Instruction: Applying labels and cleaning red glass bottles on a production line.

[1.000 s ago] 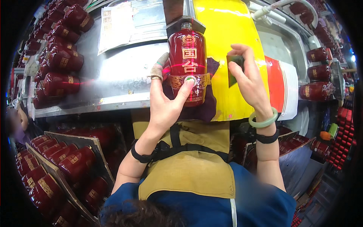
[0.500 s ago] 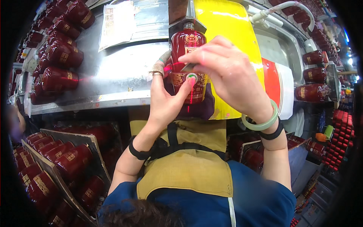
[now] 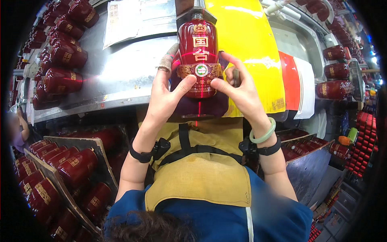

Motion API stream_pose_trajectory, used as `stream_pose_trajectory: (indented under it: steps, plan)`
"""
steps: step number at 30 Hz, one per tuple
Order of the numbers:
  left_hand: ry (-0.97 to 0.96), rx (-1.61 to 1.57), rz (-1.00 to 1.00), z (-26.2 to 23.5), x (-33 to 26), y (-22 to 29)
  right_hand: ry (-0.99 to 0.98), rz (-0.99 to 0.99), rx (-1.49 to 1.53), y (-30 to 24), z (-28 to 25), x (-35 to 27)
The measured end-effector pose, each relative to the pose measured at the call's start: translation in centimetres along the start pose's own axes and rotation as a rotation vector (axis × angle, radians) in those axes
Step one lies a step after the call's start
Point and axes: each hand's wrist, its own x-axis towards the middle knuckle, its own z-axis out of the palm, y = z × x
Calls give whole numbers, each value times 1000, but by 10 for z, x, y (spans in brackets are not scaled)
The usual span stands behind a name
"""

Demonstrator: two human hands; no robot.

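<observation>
A red bottle (image 3: 199, 45) lies neck-away between left hand (image 3: 164, 98) and right hand (image 3: 246, 92). Left fingers grip its side; right fingers, equally near, clasp a small dark piece (image 3: 236, 77).

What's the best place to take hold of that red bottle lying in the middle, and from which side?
Probably around the wide body of the bottle, from both sides: it lies face up, narrow neck pointing away, so its flanks face the left hand and right hand. The left may take the firmer grip, since the right has a small dark piece tucked in its fingers.
</observation>
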Motion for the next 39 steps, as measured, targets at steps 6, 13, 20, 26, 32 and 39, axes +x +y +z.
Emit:
stream_pose_trajectory:
  steps: [6,13,20,26,32,39]
  plan:
    - [39,28,42,12,1,4,-40,26,18,-2,4,-3]
    - [187,-81,-9,31,5,10,36,87,108,-11,10,3]
    - [139,-53,1,25,5,4,77,32,3,-3,15,13]
    - [122,-65,7,22,7,1,70,45,7,-4,17,14]
    - [-11,-236,-116,-2,0,-1,-48,62,44,-6,-1,7]
    - [-75,-133,-76,-9,-3,-9,-108,73,-36,7,-5,4]
